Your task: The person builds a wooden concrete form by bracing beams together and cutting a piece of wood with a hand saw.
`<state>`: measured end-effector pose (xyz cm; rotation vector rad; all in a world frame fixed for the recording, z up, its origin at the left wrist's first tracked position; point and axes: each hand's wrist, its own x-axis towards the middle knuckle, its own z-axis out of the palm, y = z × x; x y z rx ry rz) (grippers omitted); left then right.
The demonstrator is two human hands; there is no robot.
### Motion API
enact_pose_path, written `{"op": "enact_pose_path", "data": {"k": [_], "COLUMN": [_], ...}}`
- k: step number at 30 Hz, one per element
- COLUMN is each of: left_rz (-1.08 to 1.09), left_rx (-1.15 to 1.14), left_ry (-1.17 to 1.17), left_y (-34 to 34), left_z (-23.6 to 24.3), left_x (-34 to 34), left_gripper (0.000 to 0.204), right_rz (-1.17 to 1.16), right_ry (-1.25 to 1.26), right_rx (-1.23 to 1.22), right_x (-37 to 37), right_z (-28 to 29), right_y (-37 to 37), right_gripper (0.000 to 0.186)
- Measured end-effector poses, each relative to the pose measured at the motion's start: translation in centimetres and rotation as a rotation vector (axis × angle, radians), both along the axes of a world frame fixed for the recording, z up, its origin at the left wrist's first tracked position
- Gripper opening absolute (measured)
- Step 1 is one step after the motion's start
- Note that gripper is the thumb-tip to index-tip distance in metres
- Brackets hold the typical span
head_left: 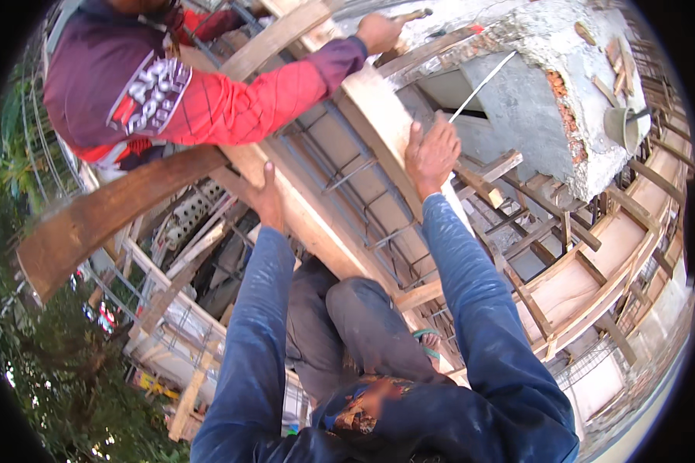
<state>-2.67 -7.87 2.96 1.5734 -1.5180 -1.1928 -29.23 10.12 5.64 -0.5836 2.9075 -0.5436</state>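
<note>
My left hand [264, 202] rests against the left side board [320, 231] of a long wooden form, thumb raised and fingers spread towards a curved brown plank [116, 212]. My right hand [432, 158] lies on the right side board [382, 108], fingers stretched out and thumb apart. A thin white rod [483, 85] runs up from its fingertips; whether I hold it, I cannot tell. Steel reinforcing bars [347, 147] with cross ties lie inside the form between my hands. Across from me, a co-worker's hand [378, 32] grips a hammer [417, 15] above the right board.
The co-worker's red and purple sleeve [247, 112] crosses the form. A rough concrete block [510, 100] with exposed brick stands at right, a bucket [622, 130] on its edge. Curved timber formwork [594, 289] runs below it. Trees [62, 370] are at far left. My knees are near the form.
</note>
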Motion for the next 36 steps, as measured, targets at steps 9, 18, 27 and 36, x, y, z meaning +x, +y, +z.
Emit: {"op": "enact_pose_path", "data": {"k": [9,18,27,36], "left_rz": [-0.074,0.053,0.081,0.152], "left_rx": [-0.024,-0.104,-0.056,-0.031], "left_ry": [-0.280,-0.665,-0.748,-0.719], "left_y": [0.1,-0.3,0.1,0.2], "left_z": [2.3,-0.9,1.7,2.8], "left_x": [-2.2,-0.3,-3.0,-3.2], "left_gripper": [0.109,0.104,0.112,0.088], "right_rz": [0.024,0.020,-0.026,0.012], "right_ry": [0.033,-0.046,-0.066,-0.081], "right_rx": [0.048,-0.010,0.014,0.058], "right_x": [-0.1,-0.1,-0.2,1.0], "right_z": [0.3,0.4,0.4,0.0], "right_y": [0.2,0.2,-0.2,-0.3], "right_gripper": [0.059,0.056,0.036,0.050]}}
